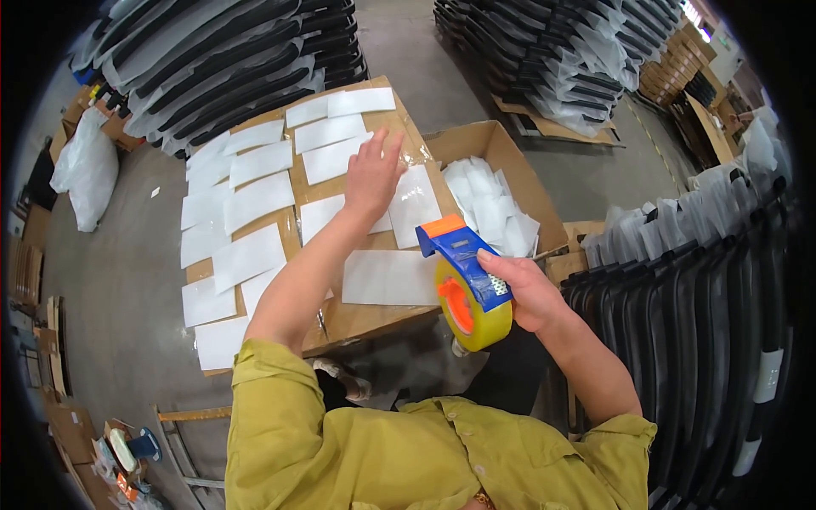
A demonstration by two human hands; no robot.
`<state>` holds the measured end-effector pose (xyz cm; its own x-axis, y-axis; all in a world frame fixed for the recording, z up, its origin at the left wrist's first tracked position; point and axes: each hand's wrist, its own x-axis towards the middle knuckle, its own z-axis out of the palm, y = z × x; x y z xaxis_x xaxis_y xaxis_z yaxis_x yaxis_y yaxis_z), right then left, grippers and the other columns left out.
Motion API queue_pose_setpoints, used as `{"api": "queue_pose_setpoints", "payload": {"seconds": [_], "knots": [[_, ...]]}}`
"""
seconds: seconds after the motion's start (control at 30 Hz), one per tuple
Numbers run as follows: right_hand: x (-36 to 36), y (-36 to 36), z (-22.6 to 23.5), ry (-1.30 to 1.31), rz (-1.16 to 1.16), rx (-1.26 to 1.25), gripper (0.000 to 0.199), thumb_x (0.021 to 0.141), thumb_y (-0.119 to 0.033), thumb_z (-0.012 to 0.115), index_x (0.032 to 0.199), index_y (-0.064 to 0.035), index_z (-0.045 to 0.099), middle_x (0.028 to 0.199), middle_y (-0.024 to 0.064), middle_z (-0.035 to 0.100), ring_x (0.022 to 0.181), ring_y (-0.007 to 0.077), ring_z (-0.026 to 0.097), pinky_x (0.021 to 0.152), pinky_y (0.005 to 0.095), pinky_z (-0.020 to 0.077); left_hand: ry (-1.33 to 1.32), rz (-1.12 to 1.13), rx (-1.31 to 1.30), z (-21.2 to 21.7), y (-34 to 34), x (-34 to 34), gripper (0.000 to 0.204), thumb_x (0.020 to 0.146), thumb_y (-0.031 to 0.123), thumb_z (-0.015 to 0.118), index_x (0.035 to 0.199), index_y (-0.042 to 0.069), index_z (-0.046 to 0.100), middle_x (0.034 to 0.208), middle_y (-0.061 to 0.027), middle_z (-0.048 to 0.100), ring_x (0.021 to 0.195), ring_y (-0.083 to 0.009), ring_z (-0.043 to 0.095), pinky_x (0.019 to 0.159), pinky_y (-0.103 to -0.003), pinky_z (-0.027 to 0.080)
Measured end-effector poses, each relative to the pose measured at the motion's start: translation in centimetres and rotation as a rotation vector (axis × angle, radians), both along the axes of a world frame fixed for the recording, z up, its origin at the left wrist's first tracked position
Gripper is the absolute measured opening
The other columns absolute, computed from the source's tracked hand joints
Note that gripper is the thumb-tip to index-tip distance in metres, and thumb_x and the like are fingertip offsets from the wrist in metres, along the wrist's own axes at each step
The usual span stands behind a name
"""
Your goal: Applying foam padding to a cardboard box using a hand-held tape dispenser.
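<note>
My right hand [527,293] is wrapped round a blue and orange tape dispenser [459,246], held up in front of the table's near right corner. A thick roll of yellowish clear tape [491,327] with an orange hub sits in it. My left hand [372,180] reaches over the table with its fingers stretched out and apart. Under and around it lie white sheets [330,161]; whether the fingertips press on one I cannot tell. Several such sheets lie in rough overlapping rows on the brown cardboard tabletop [391,319]. One wide sheet [387,276] lies by the near edge.
Right of the table stands an open cardboard box [531,174] with more white pieces [489,200] inside. Tall stacks of black curved parts [229,68] with clear wrap rise behind. Similar black parts [671,340] stand close on my right. A white plastic bag [87,166] is on the left floor.
</note>
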<state>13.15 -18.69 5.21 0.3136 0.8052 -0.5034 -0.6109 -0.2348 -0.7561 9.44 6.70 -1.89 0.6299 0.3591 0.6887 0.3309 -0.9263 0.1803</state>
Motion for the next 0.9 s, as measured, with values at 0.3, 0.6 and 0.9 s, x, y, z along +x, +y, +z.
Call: {"api": "queue_pose_setpoints", "payload": {"seconds": [0.3,0.6,0.9], "knots": [[1.8,-1.0,0.6,0.097,0.005,0.06,0.038,0.085,-0.026,0.054,0.112,0.0003,0.051,0.104,0.0099,0.06,0.09,0.0183,0.059,0.082,0.03,0.0459,0.478,-0.079,-1.739,4.1,-4.3,-7.4,0.068,0.087,0.056,0.031,0.096,-0.009,0.05,0.082,-0.0193,0.061,0.065,-0.0217,0.063,0.059,-0.03,0.053],[2.2,-2.3,3.0,0.035,0.014,0.106,0.036,0.086,-0.025,0.052,0.112,0.0001,0.052,0.105,0.0106,0.059,0.092,0.018,0.059,0.083,0.0297,0.046,0.513,-0.12,-2.126,2.0,-7.5,-5.7,0.085,0.079,0.07,0.023,0.099,-0.009,0.047,0.088,-0.0238,0.059,0.076,-0.0288,0.063,0.065,-0.034,0.053],[2.6,-3.9,5.5,0.017,-0.016,0.149,0.033,0.085,-0.025,0.055,0.103,0.002,0.056,0.096,0.0085,0.062,0.083,0.0152,0.06,0.077,0.0276,0.047,0.576,-0.082,-2.082,2.7,-9.6,-6.5,0.079,0.077,0.07,0.028,0.094,-0.005,0.045,0.081,-0.0224,0.058,0.067,-0.0295,0.063,0.06,-0.035,0.054]]}}
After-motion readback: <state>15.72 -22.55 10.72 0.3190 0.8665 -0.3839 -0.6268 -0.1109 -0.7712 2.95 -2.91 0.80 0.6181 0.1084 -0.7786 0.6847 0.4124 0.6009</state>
